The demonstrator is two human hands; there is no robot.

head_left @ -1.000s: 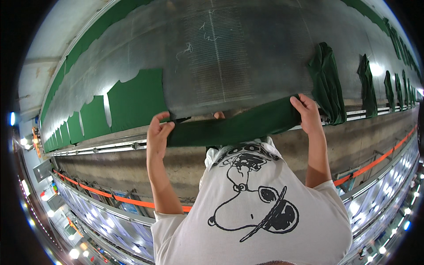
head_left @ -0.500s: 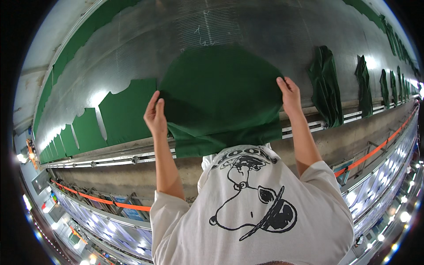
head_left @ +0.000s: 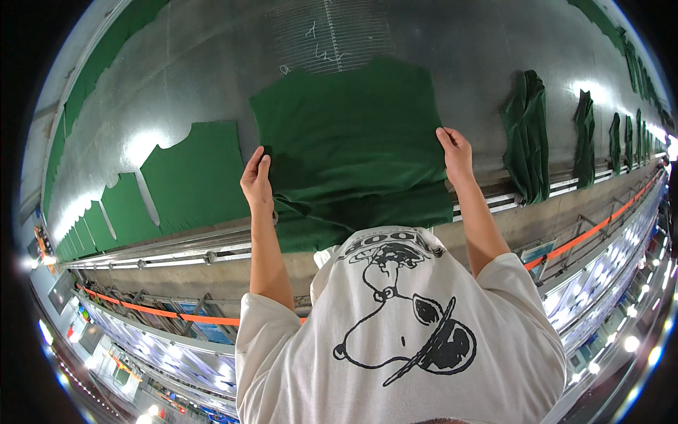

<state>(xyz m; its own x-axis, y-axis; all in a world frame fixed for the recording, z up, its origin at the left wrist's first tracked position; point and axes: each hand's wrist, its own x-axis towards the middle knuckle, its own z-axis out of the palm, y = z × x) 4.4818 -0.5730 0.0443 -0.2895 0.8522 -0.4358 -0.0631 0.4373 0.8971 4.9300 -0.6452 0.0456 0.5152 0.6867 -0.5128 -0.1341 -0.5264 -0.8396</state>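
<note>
Spreading across the grey worktop [head_left: 212, 63], the green cloth [head_left: 346, 134] now lies opened out flat, where half a second ago it was only partly unrolled and a second ago it was a tight roll held between both hands. Its far edge has travelled toward 12 o'clock, close to the faint chalk marks [head_left: 321, 42] on the worktop surface. The near edge remains bunched and folded over at 6 o'clock, just above the person's white shirt [head_left: 395, 332].

The left hand [head_left: 256, 177] pinches the cloth's left edge at 9 o'clock, its grip closed on the fabric with thumb over and fingers under. The right hand [head_left: 455, 152] holds the right edge at 3 o'clock, likewise closed on the cloth. Both hands sit farther apart and farther from the body than in the earlier frames.

At 9 o'clock of the cloth, a row of flat green cut pieces [head_left: 191, 177] lies along the worktop, curving away toward the rim. At 3 o'clock, draped green bundles [head_left: 528, 134] hang over the worktop's near edge, with more of them [head_left: 585, 138] receding beyond; these have not moved. A metal rail [head_left: 176, 258] runs along the near edge, and below it an orange strip [head_left: 176, 314] follows the same curve.

The shirt carries a black line drawing of a cartoon dog [head_left: 409, 325] with arched lettering above it, at 6 o'clock.
</note>
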